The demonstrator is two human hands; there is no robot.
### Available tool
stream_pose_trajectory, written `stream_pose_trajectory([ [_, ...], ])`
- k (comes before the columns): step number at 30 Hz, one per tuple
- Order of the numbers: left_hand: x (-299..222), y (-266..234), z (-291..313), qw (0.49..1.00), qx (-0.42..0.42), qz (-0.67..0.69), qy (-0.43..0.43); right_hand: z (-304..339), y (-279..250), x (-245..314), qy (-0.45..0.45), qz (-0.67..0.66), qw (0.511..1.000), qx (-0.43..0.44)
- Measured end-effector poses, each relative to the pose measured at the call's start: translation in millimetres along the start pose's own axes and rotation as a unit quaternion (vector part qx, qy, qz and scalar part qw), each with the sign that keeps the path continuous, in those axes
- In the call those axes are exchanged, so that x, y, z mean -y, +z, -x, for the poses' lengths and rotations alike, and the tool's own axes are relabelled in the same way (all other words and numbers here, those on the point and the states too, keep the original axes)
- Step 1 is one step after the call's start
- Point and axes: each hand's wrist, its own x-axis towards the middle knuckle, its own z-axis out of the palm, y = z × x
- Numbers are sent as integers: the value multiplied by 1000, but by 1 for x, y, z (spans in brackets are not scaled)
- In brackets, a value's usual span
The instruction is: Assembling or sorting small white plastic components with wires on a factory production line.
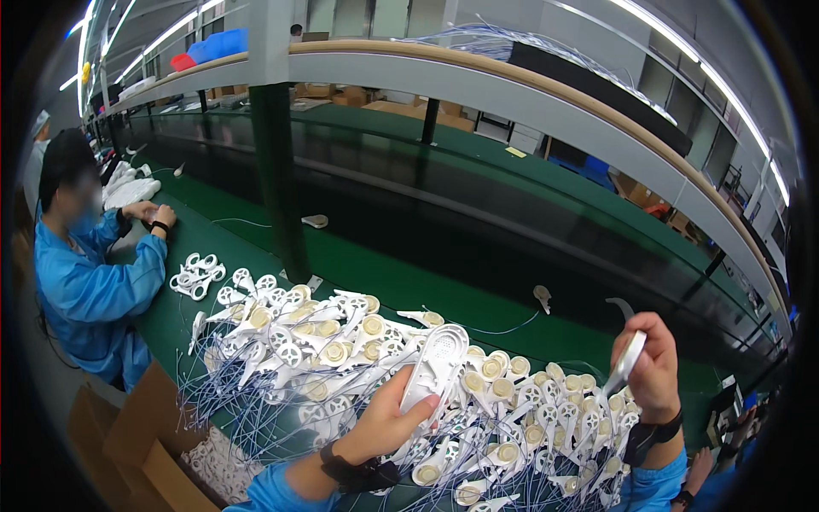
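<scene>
My left hand [388,422] is closed around the lower end of a long white plastic shell [439,354], its hollow inner side with a round dotted grille facing up. My right hand [655,367] grips a white plastic part [629,360] with a rounded, shiny edge, raised over the right end of the pile. A thin curved pale piece [621,305] shows just above that hand; I cannot tell if it is held. Below both hands spreads a pile of white plastic parts [337,350], many with round cream discs and blue-white wires.
A green-and-black conveyor [478,247] runs behind the pile, carrying a few wired white parts [543,297]. A green post [280,179] and shelf [546,72] stand over it. White rings [198,277] lie left, near a co-worker in blue [102,273]. An open carton [141,444] stands lower left.
</scene>
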Motion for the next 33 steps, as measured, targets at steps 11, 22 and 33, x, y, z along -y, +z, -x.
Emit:
stream_pose_trajectory([
  [11,-8,-9,3,984,19,-160,74,-35,114,-26,48,146,968,199],
  [22,-20,-4,4,973,18,-210,96,-46,125,-34,8,207,971,121],
  [33,-15,-2,4,976,19,-211,41,-49,136,-34,-100,302,944,91],
])
